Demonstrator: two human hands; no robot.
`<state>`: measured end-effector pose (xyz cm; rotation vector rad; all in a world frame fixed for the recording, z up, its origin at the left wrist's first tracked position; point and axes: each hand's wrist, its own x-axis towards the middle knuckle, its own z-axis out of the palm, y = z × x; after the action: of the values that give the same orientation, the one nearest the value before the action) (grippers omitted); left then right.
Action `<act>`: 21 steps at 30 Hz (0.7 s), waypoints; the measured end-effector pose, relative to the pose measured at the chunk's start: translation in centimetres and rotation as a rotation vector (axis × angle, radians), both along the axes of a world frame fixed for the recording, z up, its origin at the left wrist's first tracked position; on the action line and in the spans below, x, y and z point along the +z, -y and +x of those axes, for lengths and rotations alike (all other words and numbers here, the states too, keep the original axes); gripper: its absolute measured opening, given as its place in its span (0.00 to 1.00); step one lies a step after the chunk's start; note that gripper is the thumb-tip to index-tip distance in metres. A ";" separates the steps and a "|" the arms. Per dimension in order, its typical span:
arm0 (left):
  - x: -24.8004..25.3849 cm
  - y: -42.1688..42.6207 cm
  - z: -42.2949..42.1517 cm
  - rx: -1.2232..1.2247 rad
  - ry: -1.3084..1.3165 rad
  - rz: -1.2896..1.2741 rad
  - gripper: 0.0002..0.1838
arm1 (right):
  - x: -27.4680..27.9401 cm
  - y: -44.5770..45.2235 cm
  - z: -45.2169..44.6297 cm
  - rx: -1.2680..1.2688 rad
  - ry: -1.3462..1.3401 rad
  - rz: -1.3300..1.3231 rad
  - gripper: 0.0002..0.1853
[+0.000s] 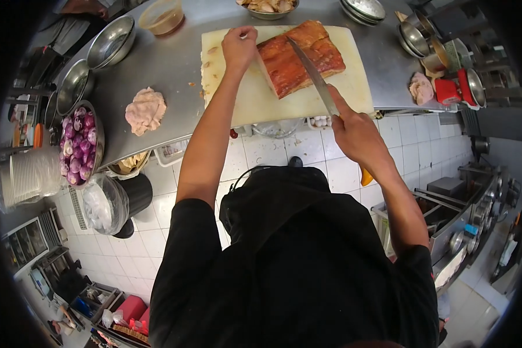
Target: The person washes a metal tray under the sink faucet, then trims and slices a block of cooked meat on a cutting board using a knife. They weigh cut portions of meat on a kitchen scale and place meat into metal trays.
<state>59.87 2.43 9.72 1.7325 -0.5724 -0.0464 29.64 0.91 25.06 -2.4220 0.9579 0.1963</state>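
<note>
A slab of reddish-brown roasted meat (304,61), seemingly pork, lies on a pale cutting board (354,87) at the edge of the steel counter. My right hand (358,136) is closed round the handle of a long knife (314,76), whose yellow handle end shows below the fist. The blade slants up and left over the slab, its tip above the top surface; I cannot tell whether it touches. My left hand (239,49) is beside the slab's left end, over the board, with its fingers curled together. What they hold, if anything, is hidden.
A bowl of red onions (78,145) and a pale lump of meat (146,111) are at left. Steel bowls (111,42), a plastic tub (161,17) and a bowl of meat pieces (268,7) stand at the back. A red scale (449,91) is at right.
</note>
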 end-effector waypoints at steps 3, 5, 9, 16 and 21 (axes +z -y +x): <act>-0.1 -0.1 0.6 0.000 -0.007 0.009 0.13 | -0.7 0.0 -0.2 0.039 0.039 -0.047 0.32; -0.1 -0.1 0.3 0.001 -0.005 0.017 0.13 | -1.0 -0.2 -0.3 0.043 0.039 -0.047 0.33; -0.2 0.7 -1.6 -0.005 0.173 0.025 0.12 | -1.8 -0.5 -0.5 0.088 0.063 -0.108 0.34; -0.4 2.9 -5.1 0.006 0.186 0.154 0.09 | -1.0 -0.8 0.2 0.084 -0.024 -0.119 0.34; -0.9 2.8 -5.4 0.012 0.234 0.091 0.10 | 0.1 -0.9 0.8 0.056 -0.095 -0.043 0.34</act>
<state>54.43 -0.35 8.79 1.8425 -0.7402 0.1428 30.41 1.79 25.12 -2.4995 0.9455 0.3168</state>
